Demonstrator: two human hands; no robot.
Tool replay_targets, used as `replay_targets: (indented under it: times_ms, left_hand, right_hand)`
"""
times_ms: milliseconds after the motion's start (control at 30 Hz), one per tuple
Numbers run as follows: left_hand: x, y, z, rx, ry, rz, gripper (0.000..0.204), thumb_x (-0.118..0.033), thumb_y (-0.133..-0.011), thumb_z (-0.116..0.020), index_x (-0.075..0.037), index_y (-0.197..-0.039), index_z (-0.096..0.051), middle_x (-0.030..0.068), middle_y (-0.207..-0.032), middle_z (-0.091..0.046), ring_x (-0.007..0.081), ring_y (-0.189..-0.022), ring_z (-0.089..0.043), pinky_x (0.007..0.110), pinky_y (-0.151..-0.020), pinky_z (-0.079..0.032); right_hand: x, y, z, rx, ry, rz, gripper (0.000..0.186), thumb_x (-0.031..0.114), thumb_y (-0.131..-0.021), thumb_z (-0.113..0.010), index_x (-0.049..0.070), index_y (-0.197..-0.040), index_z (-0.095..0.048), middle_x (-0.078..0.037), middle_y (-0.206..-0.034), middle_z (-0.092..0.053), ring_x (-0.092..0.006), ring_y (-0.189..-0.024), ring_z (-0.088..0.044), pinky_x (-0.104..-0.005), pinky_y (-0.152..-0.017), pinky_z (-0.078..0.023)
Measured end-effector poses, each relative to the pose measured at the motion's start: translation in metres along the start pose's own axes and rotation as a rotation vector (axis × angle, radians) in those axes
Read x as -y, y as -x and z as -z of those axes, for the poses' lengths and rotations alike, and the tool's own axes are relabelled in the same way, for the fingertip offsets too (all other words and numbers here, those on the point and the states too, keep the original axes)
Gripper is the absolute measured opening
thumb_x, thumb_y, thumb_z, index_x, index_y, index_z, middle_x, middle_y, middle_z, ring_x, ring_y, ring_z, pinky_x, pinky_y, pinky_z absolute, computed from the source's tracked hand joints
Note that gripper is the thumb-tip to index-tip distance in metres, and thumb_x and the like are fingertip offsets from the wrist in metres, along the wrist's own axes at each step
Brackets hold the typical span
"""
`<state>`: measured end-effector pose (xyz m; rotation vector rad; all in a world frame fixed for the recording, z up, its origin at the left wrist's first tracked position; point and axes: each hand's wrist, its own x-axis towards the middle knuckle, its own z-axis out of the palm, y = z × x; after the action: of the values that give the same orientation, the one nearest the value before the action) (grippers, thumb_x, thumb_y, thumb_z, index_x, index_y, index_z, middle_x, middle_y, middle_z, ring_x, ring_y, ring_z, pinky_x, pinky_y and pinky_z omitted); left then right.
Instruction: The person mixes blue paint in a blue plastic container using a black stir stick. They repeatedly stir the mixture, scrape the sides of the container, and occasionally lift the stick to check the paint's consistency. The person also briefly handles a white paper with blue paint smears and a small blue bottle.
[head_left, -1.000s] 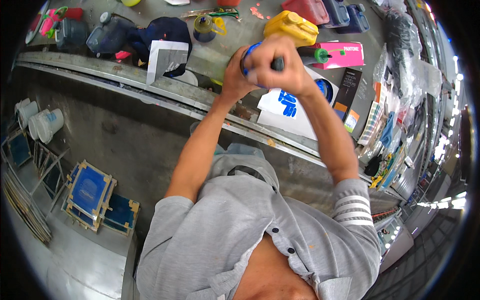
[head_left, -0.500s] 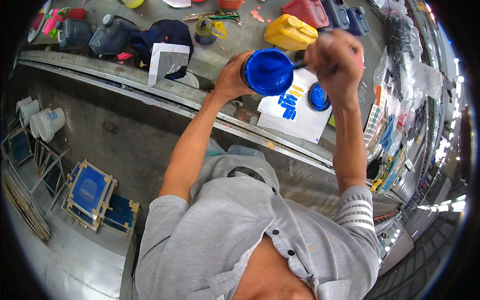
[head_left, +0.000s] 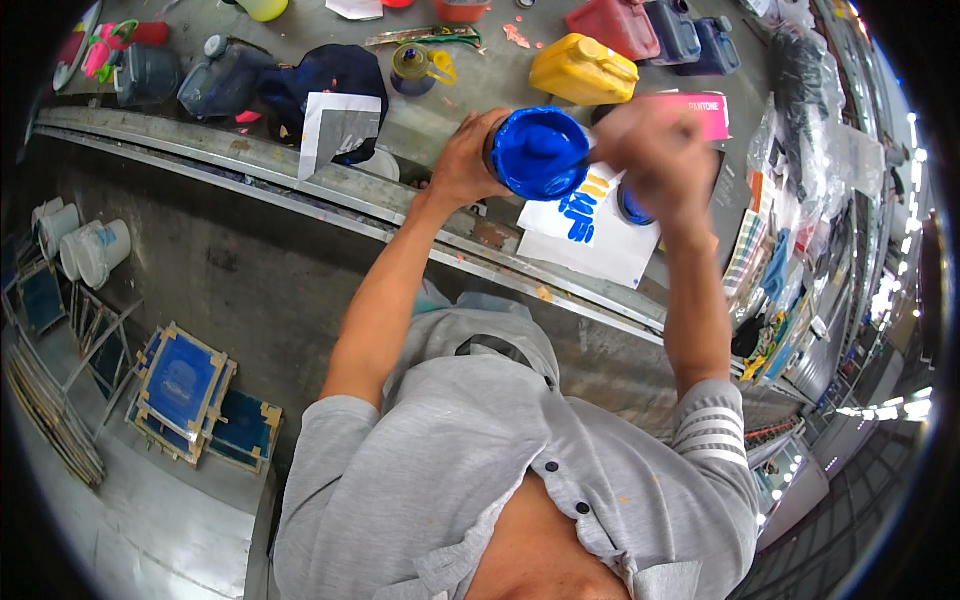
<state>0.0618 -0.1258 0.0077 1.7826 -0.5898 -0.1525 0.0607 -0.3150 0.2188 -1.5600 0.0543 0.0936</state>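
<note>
My left hand (head_left: pixel 464 162) is closed round the side of a round tub of thick blue paint (head_left: pixel 541 152), tilted so its open top shows. Blurred by motion, my right hand (head_left: pixel 662 160) grips a thin dark stirring stick (head_left: pixel 594 156) whose far end is sunk in the paint. How the fingers sit on it is smeared. Below the tub lies a white paper (head_left: pixel 590 255) with blue and yellow paint strokes. A round lid coated in blue (head_left: pixel 632 207) rests on that paper, partly covered by my right hand.
Behind the tub stand a yellow jerrycan (head_left: pixel 584 69), a red jerrycan (head_left: pixel 615 28) and a small dark bottle with a yellow cap (head_left: pixel 420 70). Dark jugs (head_left: pixel 225 78) and dark cloth (head_left: pixel 335 75) lie left. A pink card (head_left: pixel 700 117) sits right. The metal table edge (head_left: pixel 330 212) runs before me.
My right hand has shifted slightly down and left, now covering part of the blue lid. The paint's surface has a changed swirl, and the pink card shows more.
</note>
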Motion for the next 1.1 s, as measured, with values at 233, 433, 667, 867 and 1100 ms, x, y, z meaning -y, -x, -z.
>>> replay_targets:
  times_ms: [233, 433, 667, 867, 1100]
  left_hand:
    - [0.006, -0.002, 0.001, 0.017, -0.062, -0.03, 0.105, -0.027, -0.051, -0.096, -0.01, -0.14, -0.044, 0.0098, -0.135, -0.059, 0.034, -0.125, -0.057, 0.056, -0.116, -0.032]
    - [0.006, -0.005, -0.002, 0.004, -0.098, -0.046, 0.107, -0.03, -0.052, -0.096, -0.009, -0.142, -0.042, 0.0104, -0.138, -0.057, 0.034, -0.127, -0.055, 0.056, -0.117, -0.03]
    - [0.008, -0.004, -0.001, 0.027, -0.05, -0.034, 0.109, -0.028, -0.051, -0.096, -0.012, -0.143, -0.041, 0.0093, -0.138, -0.057, 0.0338, -0.128, -0.054, 0.057, -0.118, -0.028]
    - [0.01, 0.0, -0.001, 0.043, -0.046, -0.006, 0.113, -0.035, -0.048, -0.098, -0.01, -0.143, -0.043, 0.01, -0.142, -0.055, 0.0324, -0.133, -0.052, 0.056, -0.119, -0.026]
    - [0.013, 0.001, -0.001, 0.047, -0.053, 0.003, 0.115, -0.036, -0.047, -0.099, -0.011, -0.143, -0.042, 0.0089, -0.142, -0.055, 0.0315, -0.132, -0.052, 0.056, -0.12, -0.026]
  right_hand:
    - [-0.031, 0.005, -0.018, -0.135, 0.262, 0.349, 0.007, 0.005, -0.084, -0.068, 0.005, -0.078, -0.064, -0.006, -0.065, -0.061, -0.0145, -0.054, -0.055, -0.0284, -0.058, -0.043]
    - [-0.015, -0.01, -0.025, -0.255, 0.679, 0.535, 0.023, 0.003, -0.084, -0.064, 0.006, -0.065, -0.05, -0.003, -0.06, -0.052, -0.0147, -0.055, -0.054, -0.0302, -0.054, -0.041]
    - [0.02, -0.006, 0.023, 0.201, -0.378, 0.269, 0.031, 0.012, -0.08, -0.059, 0.013, -0.059, -0.037, 0.001, -0.046, -0.037, -0.0126, -0.037, -0.035, -0.0287, -0.043, -0.034]
    - [0.026, 0.001, 0.035, 0.393, -0.371, 0.378, 0.03, 0.009, -0.075, -0.057, 0.012, -0.058, -0.033, -0.003, -0.043, -0.041, -0.0135, -0.034, -0.037, -0.032, -0.038, -0.033]
    - [0.027, 0.002, 0.022, -0.317, -0.418, 0.137, 0.045, 0.043, -0.105, -0.051, 0.013, -0.072, -0.04, 0.002, -0.06, -0.027, -0.0142, -0.055, -0.032, -0.0336, -0.06, -0.036]
